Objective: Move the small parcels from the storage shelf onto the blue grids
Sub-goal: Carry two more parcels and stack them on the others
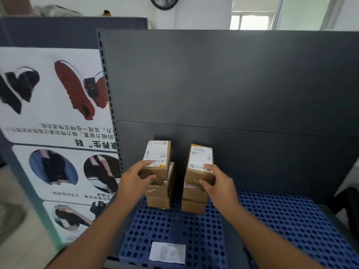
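Two stacks of small brown cardboard parcels stand side by side on the left blue grid (pixel 174 230), close to the dark back panel. My left hand (pixel 134 181) grips the top parcel of the left stack (pixel 158 156), thumb on its front face and fingers on its labelled top. My right hand (pixel 219 183) grips the top parcel of the right stack (pixel 200 162) the same way. Both top parcels carry white shipping labels. Lower parcels of the left stack (pixel 158 200) and of the right stack (pixel 194 204) sit beneath them.
A second blue grid (pixel 291 220) lies to the right. A white paper slip (pixel 168 252) lies on the left grid near its front edge. The dark grey shelf back panel (pixel 233 84) rises behind. A shoe poster (pixel 54 123) stands at the left.
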`<state>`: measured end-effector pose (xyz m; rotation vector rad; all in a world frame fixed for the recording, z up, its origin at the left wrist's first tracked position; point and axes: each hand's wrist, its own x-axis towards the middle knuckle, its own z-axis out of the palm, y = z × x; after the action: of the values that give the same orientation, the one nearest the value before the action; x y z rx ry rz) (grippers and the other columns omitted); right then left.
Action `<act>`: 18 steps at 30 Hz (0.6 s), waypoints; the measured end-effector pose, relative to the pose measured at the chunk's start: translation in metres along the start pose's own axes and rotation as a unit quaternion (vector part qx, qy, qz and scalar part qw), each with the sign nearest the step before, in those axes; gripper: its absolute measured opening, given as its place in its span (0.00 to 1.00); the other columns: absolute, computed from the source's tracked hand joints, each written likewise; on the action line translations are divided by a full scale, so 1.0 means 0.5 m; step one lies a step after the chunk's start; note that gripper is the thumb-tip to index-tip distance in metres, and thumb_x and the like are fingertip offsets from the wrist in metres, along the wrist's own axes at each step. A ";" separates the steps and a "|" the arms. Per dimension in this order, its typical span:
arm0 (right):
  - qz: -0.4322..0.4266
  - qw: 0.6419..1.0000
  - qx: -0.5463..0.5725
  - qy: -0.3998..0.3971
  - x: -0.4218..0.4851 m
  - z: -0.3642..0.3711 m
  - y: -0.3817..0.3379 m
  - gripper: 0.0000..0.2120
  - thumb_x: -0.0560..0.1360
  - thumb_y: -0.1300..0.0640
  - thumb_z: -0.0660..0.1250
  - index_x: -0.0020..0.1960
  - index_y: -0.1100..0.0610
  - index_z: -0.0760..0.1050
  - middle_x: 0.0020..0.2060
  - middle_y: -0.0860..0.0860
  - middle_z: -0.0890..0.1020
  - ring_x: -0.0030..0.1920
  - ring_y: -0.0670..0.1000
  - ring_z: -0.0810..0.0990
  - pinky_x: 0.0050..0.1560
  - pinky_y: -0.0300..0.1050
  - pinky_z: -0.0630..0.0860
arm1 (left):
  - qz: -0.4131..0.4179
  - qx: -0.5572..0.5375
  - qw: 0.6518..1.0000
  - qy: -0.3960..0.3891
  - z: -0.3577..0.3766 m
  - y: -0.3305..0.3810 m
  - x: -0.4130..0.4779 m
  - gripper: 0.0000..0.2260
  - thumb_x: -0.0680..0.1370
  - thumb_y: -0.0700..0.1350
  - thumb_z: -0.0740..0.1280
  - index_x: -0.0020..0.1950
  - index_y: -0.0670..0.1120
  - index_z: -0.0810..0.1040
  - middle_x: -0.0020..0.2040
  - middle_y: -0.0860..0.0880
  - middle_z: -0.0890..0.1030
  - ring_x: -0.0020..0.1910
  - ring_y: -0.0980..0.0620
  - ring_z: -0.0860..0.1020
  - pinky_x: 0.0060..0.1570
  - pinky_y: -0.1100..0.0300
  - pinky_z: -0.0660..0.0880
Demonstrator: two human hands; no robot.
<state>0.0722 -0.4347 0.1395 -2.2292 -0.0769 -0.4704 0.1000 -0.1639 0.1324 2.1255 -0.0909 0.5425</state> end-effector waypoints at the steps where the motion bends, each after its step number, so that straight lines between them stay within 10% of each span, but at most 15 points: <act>1: 0.003 1.000 -0.003 -0.002 0.003 0.004 0.002 0.24 0.72 0.56 0.73 0.66 0.49 0.72 0.58 0.49 0.79 0.55 0.48 0.78 0.55 0.44 0.78 | -0.009 -0.006 1.000 -0.007 0.002 -0.010 0.002 0.21 0.68 0.45 0.79 0.60 0.55 0.81 0.58 0.53 0.82 0.54 0.57 0.79 0.54 0.68 0.73; 7: 0.010 1.000 -0.018 -0.015 0.007 0.013 0.018 0.24 0.72 0.55 0.73 0.66 0.47 0.73 0.57 0.48 0.80 0.52 0.44 0.77 0.48 0.30 0.73 | -0.018 -0.028 0.999 -0.039 0.020 -0.039 0.004 0.21 0.70 0.47 0.78 0.62 0.59 0.79 0.58 0.56 0.81 0.54 0.61 0.78 0.52 0.69 0.73; 18: 0.000 0.999 -0.038 -0.032 0.000 0.003 0.023 0.32 0.73 0.51 0.72 0.72 0.41 0.62 0.59 0.48 0.79 0.53 0.45 0.78 0.54 0.40 0.77 | -0.007 -0.041 0.997 -0.062 0.017 -0.036 0.004 0.25 0.70 0.48 0.77 0.65 0.62 0.75 0.61 0.59 0.78 0.59 0.60 0.75 0.53 0.70 0.70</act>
<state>0.0751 -0.4409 0.1303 -2.3198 -0.0935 -0.4081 0.1094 -0.1600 0.1150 2.0766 -0.1654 0.3907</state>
